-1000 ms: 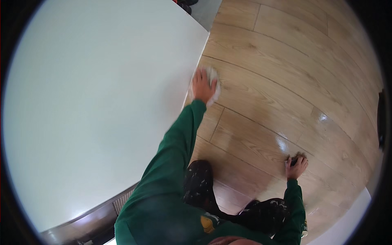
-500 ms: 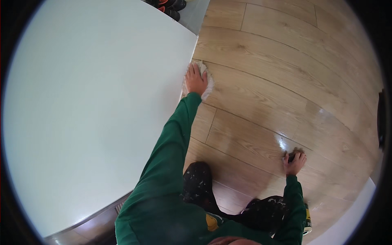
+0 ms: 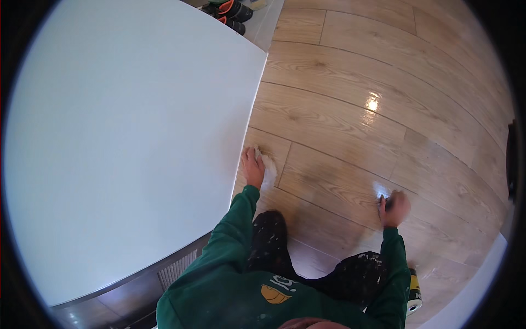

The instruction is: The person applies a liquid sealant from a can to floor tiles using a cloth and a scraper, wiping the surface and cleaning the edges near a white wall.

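Note:
A crumpled whitish cloth (image 3: pixel 268 170) lies on the wood-look floor (image 3: pixel 345 145), close to the edge of a large smooth white panel (image 3: pixel 126 137). My left hand (image 3: pixel 252 167) presses down on it, fingers bent and close together over its left part. Farther right, my right hand (image 3: pixel 396 209) is low at the floor, its fingers curled and smeared by motion. Something dark shows beside its thumb, but I cannot make out what it is. A bright reflection shines on the floor just beyond that hand.
By my right forearm lies a black, yellow and white can (image 3: pixel 414 293). Dark shoes with orange trim (image 3: pixel 233 11) sit beyond the panel's far corner. A metal strip with a vent grille (image 3: pixel 176 268) runs along the panel's near edge. My paint-spotted knees are on the floor.
My left hand and the cloth have come nearer along the panel's edge. My right hand has shifted slightly and is now blurred. The view has tilted a little.

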Demonstrator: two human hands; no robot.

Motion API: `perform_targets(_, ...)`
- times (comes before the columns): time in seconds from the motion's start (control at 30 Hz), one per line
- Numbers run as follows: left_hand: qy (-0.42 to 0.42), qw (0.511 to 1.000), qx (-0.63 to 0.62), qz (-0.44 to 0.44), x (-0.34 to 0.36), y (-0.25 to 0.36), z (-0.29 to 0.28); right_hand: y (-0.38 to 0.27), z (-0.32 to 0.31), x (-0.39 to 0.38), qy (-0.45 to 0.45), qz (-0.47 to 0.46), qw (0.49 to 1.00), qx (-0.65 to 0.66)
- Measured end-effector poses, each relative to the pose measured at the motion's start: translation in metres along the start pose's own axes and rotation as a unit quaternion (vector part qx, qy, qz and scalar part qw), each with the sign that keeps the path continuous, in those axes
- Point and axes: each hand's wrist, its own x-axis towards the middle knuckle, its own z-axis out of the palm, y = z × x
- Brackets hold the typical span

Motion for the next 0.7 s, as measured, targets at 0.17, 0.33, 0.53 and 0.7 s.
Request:
perform_targets(0.17, 0.002, 1.000, 0.025, -0.004, 0.035, 0.008, 0.025, 0.005, 0.010, 0.004, 0.002, -0.007, 1.000, 0.006)
perform_targets(0.33, 0.027, 0.993, 0.115, 0.015, 0.080, -0.001, 0.064, 0.007, 0.014, 0.006, -0.003, -0.003, 1.000, 0.002)
perform_targets(0.53, 0.009, 0.981, 0.188, 0.042, 0.140, 0.023, 0.063, 0.003, 0.005, 0.006, 0.003, -0.005, 1.000, -0.022)
perform_targets(0.7, 0.003, 0.995, 0.091, 0.030, 0.076, -0.014, 0.040, 0.001, -0.003, 0.001, 0.024, -0.023, 0.999, -0.020)
